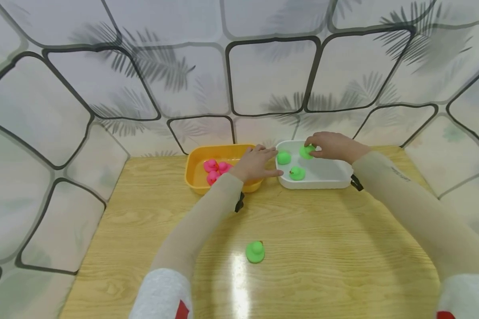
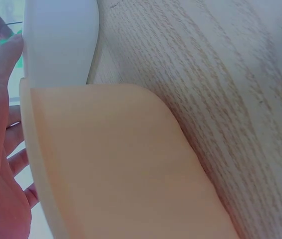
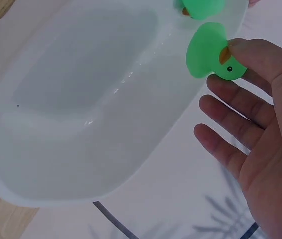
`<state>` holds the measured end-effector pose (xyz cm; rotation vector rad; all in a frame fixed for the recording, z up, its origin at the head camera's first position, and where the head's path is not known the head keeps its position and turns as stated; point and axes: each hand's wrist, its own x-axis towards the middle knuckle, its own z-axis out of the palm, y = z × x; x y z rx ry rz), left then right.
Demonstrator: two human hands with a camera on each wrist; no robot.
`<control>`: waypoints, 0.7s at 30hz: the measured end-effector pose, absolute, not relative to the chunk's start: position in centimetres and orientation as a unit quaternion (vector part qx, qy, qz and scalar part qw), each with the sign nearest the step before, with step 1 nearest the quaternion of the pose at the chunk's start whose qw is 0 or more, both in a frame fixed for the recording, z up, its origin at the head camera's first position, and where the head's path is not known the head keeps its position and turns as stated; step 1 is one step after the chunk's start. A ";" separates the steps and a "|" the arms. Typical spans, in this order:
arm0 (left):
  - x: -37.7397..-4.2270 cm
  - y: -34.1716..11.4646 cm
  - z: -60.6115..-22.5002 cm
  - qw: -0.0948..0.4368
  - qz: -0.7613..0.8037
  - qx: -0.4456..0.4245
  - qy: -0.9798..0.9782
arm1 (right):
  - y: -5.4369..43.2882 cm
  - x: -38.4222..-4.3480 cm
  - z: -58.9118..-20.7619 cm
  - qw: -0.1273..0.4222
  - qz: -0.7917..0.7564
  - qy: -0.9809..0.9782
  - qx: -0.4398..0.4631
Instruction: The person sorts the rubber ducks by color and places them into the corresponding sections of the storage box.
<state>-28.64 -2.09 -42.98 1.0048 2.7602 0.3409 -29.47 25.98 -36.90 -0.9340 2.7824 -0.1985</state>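
My right hand pinches a green rubber duck by its head between thumb and index finger, over the far side of the white tray. The other fingers are spread apart in the right wrist view. Two more green ducks lie inside this tray, one at its left end and one near the front rim. My left hand reaches across the right part of the orange tray, its fingers extended and its thumb close to the white tray's left end. Nothing shows in its grasp.
Several pink rubber ducks sit in the left part of the orange tray, partly hidden by the left arm. A single green duck stands on the wooden table nearer the front. A patterned wall covering surrounds the table's back and sides.
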 end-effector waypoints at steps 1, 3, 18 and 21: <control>-28.7 -2.1 -43.0 0.092 0.116 0.339 0.929 | 26.0 -29.6 -37.0 0.102 -0.068 0.941 -0.315; -28.7 -2.0 -43.0 0.090 0.117 0.340 0.929 | 26.0 -29.8 -37.2 0.105 -0.068 0.941 -0.315; -28.3 -1.7 -42.3 0.101 0.098 0.327 0.934 | 25.9 -29.2 -37.6 0.119 -0.077 0.941 -0.309; -28.2 -1.7 -42.3 0.102 0.098 0.326 0.935 | 26.0 -28.7 -37.6 0.106 -0.082 0.938 -0.318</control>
